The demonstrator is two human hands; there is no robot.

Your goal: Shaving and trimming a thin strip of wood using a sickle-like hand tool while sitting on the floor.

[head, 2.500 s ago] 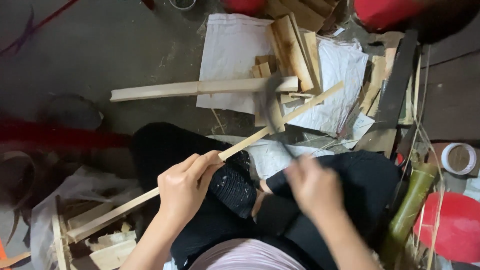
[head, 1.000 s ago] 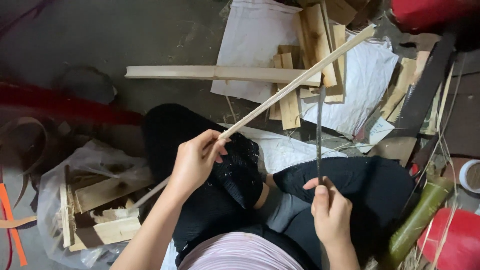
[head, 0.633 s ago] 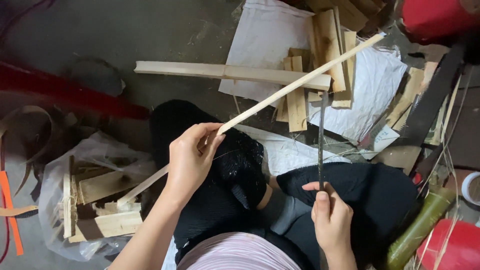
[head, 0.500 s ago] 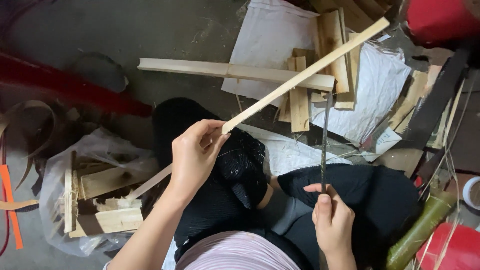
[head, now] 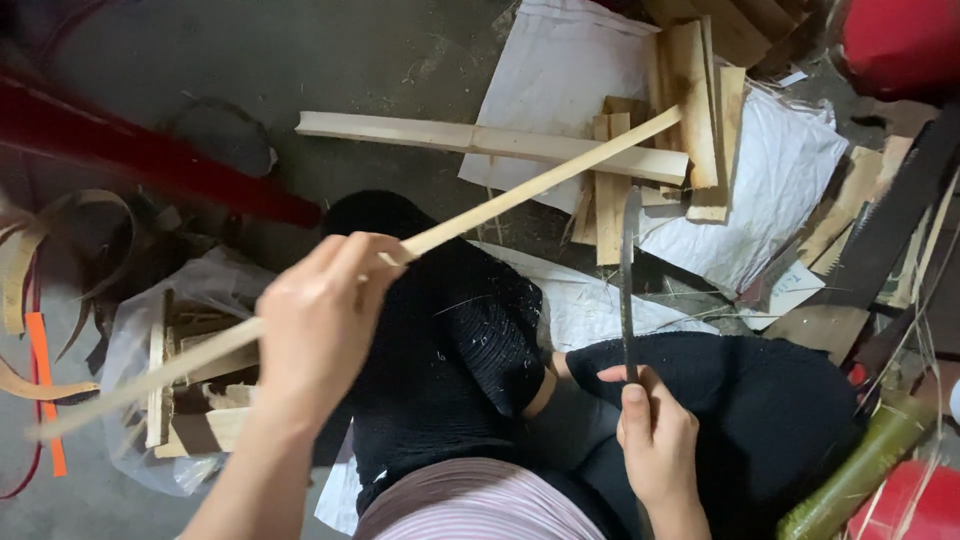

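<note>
My left hand (head: 318, 318) grips a long pale bamboo strip (head: 540, 185) near its middle; the strip runs diagonally from lower left to upper right over my black-clad knees. In my right hand (head: 652, 440) I hold the handle of a long narrow blade (head: 628, 280), which points straight up, edge-on to the camera. The blade's tip stands just below the strip's far part; whether they touch is unclear. I sit cross-legged on the floor.
A long split bamboo slat (head: 400, 130) and several short wood pieces (head: 690, 110) lie on white sacking (head: 790, 180) ahead. A plastic bag of offcuts (head: 190, 390) sits at left, a green bamboo tube (head: 855, 475) and red containers (head: 900, 45) at right.
My right hand picked up the blade and now holds it upright. My left hand swung the strip's far end up to the right, then lowered it slightly toward the blade.
</note>
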